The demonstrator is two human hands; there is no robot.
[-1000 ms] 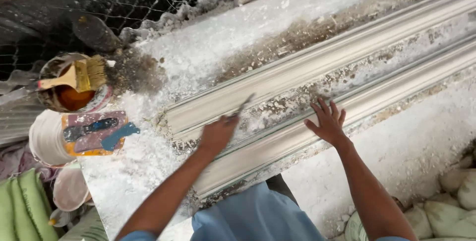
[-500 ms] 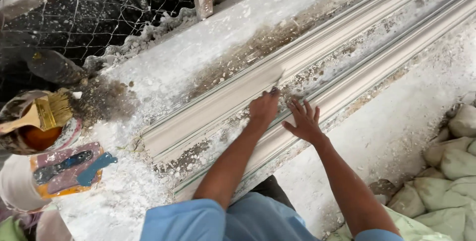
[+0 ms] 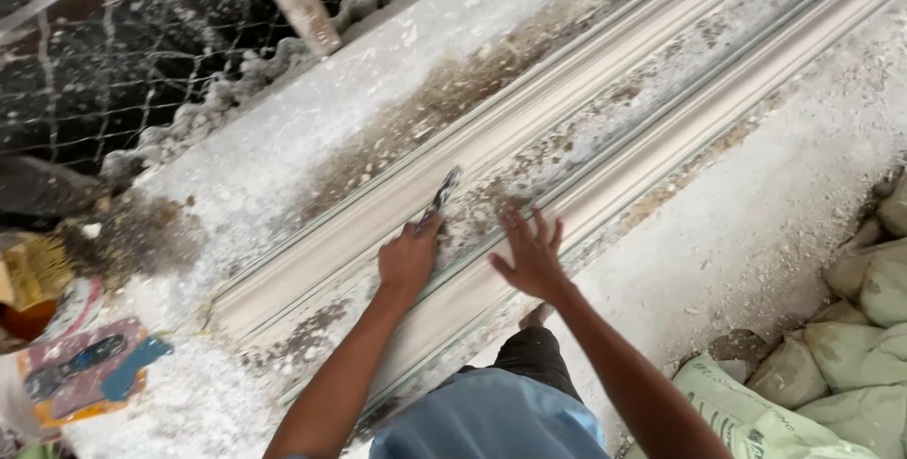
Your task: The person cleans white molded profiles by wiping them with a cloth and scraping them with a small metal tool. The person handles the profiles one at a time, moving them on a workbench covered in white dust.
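Left hand [image 3: 408, 259] grips a thin metal scraper [image 3: 442, 195], its blade laid on the long white plaster moulding [image 3: 605, 128]. Right hand [image 3: 531, 256], open with fingers spread, rests flat on the moulding just beside it.

— How are the arms set?
— Both bare forearms reach forward from the bottom of the view, close together, angled slightly towards each other.

— And the left hand [image 3: 408, 259]?
— Fist closed, knuckles up, fingers wrapped round something narrow that pokes out beyond them.

— The right hand [image 3: 531, 256]?
— Flat and open, palm down, fingers [image 3: 515, 225] spread and pointing forward, just beside the left.
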